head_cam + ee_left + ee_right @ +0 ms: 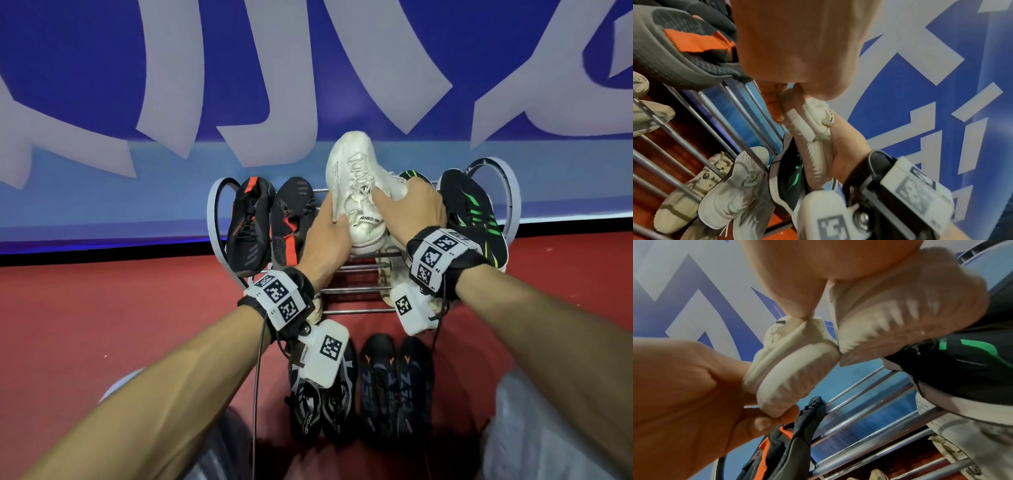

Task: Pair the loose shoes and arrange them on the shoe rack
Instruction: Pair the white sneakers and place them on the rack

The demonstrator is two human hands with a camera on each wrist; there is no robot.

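Note:
Over the top tier of the metal shoe rack (356,291) I hold two white lace-up sneakers side by side. My left hand (334,224) grips the heel of the left white sneaker (352,178), thumb on its collar and fingers (772,104) under the sole. In the right wrist view this sneaker (797,366) sits just above the rack bars. My right hand (407,205) curls over the second white sneaker (900,305), which the hand mostly hides in the head view. Both toes point at the wall.
A black-and-orange pair (253,226) fills the top tier's left end and a black-and-green pair (476,212) its right end. Beige shoes (684,194) lie on a lower tier. Two dark pairs (322,394) (394,383) stand on the red floor by my knees. A blue-and-white wall (308,68) backs the rack.

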